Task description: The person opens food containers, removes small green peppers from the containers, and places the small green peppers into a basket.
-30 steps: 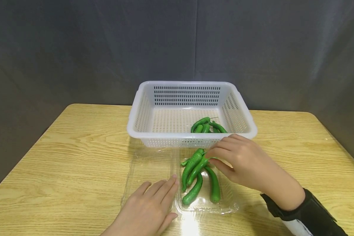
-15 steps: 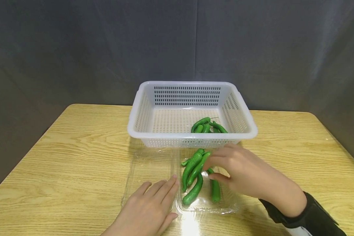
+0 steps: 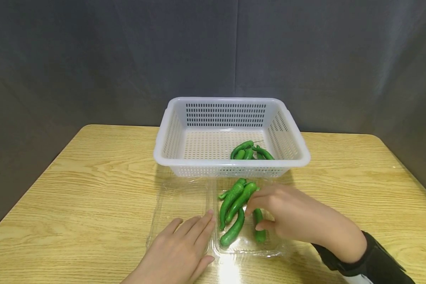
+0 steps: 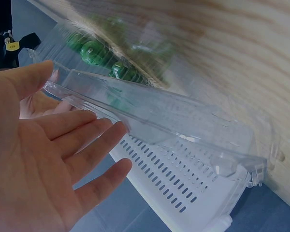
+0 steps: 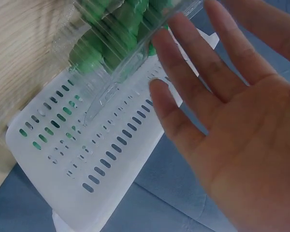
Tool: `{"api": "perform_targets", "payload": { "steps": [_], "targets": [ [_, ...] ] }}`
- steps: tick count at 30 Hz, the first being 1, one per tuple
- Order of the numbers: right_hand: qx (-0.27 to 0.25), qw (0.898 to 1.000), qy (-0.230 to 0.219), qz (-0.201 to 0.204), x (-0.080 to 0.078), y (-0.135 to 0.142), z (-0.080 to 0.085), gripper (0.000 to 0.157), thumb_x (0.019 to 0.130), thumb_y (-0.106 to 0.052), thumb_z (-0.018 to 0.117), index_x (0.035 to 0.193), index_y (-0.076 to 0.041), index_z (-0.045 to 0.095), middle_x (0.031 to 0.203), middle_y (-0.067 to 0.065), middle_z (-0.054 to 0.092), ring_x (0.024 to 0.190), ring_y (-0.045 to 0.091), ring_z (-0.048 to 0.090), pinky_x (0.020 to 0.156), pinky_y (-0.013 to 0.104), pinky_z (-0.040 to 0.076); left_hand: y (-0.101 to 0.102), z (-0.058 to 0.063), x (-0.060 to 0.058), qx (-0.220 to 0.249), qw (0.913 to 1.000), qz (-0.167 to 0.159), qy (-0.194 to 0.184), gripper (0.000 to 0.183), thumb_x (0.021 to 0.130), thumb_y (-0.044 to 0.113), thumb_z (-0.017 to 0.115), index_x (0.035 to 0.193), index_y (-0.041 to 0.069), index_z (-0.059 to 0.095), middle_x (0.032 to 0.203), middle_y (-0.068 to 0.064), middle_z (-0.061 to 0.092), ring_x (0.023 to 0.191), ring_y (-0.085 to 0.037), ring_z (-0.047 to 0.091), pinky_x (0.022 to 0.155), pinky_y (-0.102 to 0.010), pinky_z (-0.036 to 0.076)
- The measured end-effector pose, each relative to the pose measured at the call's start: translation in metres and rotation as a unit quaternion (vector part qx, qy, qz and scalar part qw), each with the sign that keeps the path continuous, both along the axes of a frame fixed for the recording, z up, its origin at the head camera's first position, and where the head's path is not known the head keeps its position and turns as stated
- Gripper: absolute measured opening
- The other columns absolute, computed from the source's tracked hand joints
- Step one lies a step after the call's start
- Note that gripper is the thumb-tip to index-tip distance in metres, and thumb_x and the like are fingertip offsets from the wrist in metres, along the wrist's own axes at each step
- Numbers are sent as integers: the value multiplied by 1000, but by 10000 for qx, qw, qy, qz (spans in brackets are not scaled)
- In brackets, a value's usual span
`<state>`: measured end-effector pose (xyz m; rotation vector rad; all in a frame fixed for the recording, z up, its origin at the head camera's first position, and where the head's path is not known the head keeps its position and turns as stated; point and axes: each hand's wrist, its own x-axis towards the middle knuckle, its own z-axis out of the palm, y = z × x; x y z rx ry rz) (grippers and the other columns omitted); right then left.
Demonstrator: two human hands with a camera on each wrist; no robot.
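In the head view, an open clear plastic clamshell box [image 3: 248,251] lies on the table, several green peppers [image 3: 232,232] in its right half. My left hand [image 3: 179,246] rests on the left half, the lid [image 3: 181,201], fingertips near the hinge. Its fingers look extended in the left wrist view, touching or close to the clear plastic. Above the peppers is my right hand [image 3: 284,213], thumb apart from fingers and nothing visibly held. It partly covers the rightmost pepper [image 3: 259,232]. The right wrist view shows its fingers [image 5: 193,92] spread beside the box wall.
Behind the box stands a white perforated basket [image 3: 230,163], with several green peppers [image 3: 241,149] in its near right part. The wooden table [image 3: 85,189] extends to both sides. A dark grey curtain [image 3: 127,63] hangs behind.
My right hand has let go of a pepper's upper end and moved slightly toward me. That pepper's upper end now sits slightly further right. The left hand stays put.
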<state>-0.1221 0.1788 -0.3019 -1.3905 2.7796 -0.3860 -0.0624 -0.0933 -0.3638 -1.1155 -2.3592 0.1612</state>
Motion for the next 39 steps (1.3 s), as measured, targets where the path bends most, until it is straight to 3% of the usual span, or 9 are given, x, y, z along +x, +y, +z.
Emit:
{"api": "perform_targets", "payload": {
  "steps": [8,14,20,26,35,39],
  "targets": [
    [330,9993,-111,-132,1,0,-4,38,66,-13,89,99,-19,73,99,-10,68,89,11,61,80,37,52,0,0,0,-31,10000,22,-20,66,91,51,56,135,2,59,135,-8,61,107,-19,64,82,-37,54],
    [731,9962,-177,-432,3,-2,-6,44,65,-18,90,105,-20,72,107,-9,67,101,19,62,91,46,49,0,1,0,-64,9999,66,-78,66,91,51,56,136,2,59,136,-8,60,108,-19,63,82,-37,54],
    [902,9943,-270,-497,4,-4,-11,47,61,-15,89,105,-22,72,108,-8,66,100,17,60,91,44,47,0,2,1,-136,9997,115,-144,66,92,51,56,136,2,58,137,-8,59,109,-18,63,83,-38,54],
    [983,9938,-323,-402,3,-5,-16,51,59,-10,90,104,-22,70,111,-5,67,117,23,59,97,45,45,0,1,1,-122,9998,111,-137,67,91,51,57,136,2,58,137,-8,59,109,-19,63,83,-38,54],
    [990,9944,-247,-276,2,-7,-22,49,57,-3,88,98,-22,69,96,-11,62,94,12,57,84,36,46,0,1,0,-59,10000,7,-13,67,91,51,57,135,1,59,135,-9,60,107,-19,64,82,-38,54],
    [1014,9943,-191,-256,2,-8,-24,47,57,-3,89,96,-20,69,95,-11,62,95,13,58,86,37,47,0,1,1,-98,9998,65,-128,67,91,51,57,136,1,58,137,-9,60,108,-19,64,83,-38,54]
  ]
}}
